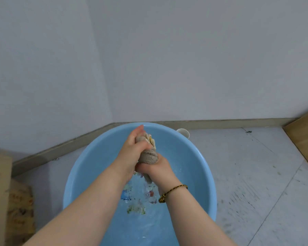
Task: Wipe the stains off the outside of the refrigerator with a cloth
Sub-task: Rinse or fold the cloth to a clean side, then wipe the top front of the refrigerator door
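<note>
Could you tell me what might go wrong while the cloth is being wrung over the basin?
1. The left hand and right hand grip the cloth over the basin; a hard squeeze could splash water onto the floor, perhaps making it slippery.
2. The bracelet on the right wrist hangs above the water and may get wet.

beige cloth (148, 156), twisted, gripped in both hands
</note>
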Demonstrator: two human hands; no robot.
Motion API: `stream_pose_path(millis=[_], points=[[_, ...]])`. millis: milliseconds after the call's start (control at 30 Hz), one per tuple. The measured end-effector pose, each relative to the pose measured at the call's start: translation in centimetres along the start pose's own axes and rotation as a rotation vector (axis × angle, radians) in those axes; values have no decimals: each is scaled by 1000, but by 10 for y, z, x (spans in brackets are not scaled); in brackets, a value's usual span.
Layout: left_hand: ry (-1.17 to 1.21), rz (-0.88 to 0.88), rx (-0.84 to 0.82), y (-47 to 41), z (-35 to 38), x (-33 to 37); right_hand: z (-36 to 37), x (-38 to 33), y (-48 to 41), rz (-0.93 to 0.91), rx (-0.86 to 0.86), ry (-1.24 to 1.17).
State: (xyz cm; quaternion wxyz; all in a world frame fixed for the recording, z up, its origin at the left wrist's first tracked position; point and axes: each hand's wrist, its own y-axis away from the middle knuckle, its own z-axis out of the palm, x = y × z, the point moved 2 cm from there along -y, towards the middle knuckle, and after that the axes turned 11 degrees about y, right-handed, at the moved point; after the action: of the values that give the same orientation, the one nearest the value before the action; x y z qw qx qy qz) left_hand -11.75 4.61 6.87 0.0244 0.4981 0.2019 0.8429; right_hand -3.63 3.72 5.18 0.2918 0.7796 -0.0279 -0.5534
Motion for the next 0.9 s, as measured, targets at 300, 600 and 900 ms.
stream_pose_path(millis=[300,600,900], points=[[-144,-62,134,88,62,158,-27,-171,102,-50,56,-267],[-108,-22,-260,184,153,332,-105,-348,242,-212,243,-266],[-404,359,-512,298,272,396,-171,-410,397,-417,934,-63]])
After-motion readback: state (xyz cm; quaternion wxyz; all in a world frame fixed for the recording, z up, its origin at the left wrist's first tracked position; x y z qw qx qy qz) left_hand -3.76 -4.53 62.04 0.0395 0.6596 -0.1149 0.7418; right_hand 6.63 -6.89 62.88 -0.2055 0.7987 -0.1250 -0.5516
